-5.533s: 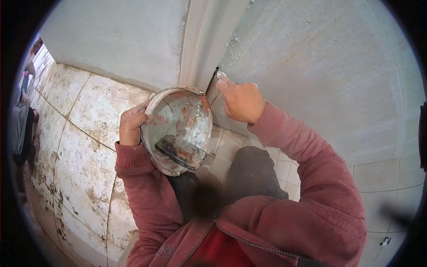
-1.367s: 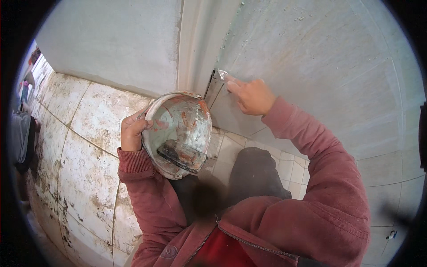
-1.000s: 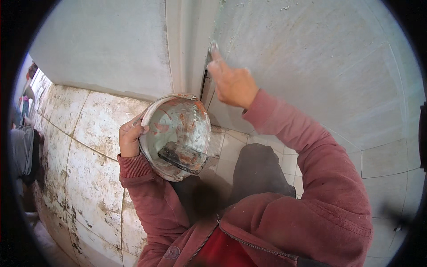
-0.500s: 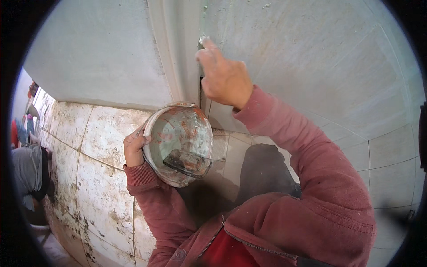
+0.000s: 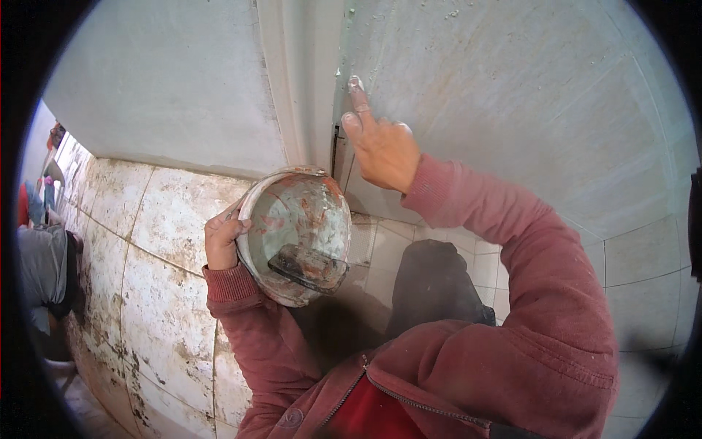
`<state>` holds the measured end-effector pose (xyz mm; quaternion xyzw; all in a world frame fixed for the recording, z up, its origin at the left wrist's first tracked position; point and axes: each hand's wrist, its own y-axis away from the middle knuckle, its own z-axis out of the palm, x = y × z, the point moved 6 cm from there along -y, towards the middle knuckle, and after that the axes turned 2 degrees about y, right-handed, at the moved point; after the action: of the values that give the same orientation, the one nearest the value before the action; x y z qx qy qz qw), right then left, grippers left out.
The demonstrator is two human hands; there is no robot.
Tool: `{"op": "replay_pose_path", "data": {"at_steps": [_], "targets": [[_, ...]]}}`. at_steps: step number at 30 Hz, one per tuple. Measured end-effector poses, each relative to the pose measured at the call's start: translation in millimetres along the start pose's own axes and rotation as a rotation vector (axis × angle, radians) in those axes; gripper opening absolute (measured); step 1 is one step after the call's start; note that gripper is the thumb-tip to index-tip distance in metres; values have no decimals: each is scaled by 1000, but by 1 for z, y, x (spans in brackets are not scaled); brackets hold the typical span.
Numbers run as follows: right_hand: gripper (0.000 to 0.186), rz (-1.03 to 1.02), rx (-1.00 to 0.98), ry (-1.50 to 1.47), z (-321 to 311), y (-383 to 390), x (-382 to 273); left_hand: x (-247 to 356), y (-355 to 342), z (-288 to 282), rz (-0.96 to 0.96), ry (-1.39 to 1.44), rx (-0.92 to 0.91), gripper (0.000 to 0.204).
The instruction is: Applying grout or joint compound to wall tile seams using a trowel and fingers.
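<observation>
Clock = frame centre unless noted. Far out at 9: stained floor tiles (image 5: 168, 219). Left hand (image 5: 225, 240), nearer in at 9, is clamped on the rim of the bucket (image 5: 322, 212), thumb over the lip; fingers outside mostly hidden. Bucket sits just off centre toward 9, tilted, mouth toward the camera, walls caked with pale and reddish residue. Dark flat block (image 5: 307, 267) lies inside, around 5 on the mouth. Dark slot (image 5: 336, 146) runs just inside 12, above the bucket. Right hand (image 5: 384, 150) at 1: index straight out, thumb apart from it, nothing visibly gripped, white paste on fingertip (image 5: 356, 83); wall contact unclear. Handling guess: bucket rigid, moderate weight, not fragile; wet smears could be slick. Best hold is the rim at its 9, block may slide if tipped more.
</observation>
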<state>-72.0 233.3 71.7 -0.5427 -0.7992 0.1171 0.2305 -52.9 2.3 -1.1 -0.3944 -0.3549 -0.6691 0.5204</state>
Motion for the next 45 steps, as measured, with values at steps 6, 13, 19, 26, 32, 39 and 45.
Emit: {"op": "replay_pose_path", "data": {"at_steps": [6,13,19,26,32,39,45], "targets": [[21,-10,-58,180,23,-8,-3,-3,-1,-4,8,-25,17,45],[32,-111,-195,517,0,8,-3,0,0,-4,24,-5,2,44],[40,96,-68,-32,-62,-5,6,-3,-1,-8,6,-19,-17,43],[35,-136,-32,-251,-37,-2,-14,1,3,3,29,67,21,45],[33,-39,0,-92,-26,-2,12,-3,0,-3,14,-9,0,46],[31,-108,-31,-129,-22,-6,7,1,-1,4,7,24,-57,46],[31,-78,-146,-13,8,7,-12,-4,1,-3,-17,-49,-40,53]]}}
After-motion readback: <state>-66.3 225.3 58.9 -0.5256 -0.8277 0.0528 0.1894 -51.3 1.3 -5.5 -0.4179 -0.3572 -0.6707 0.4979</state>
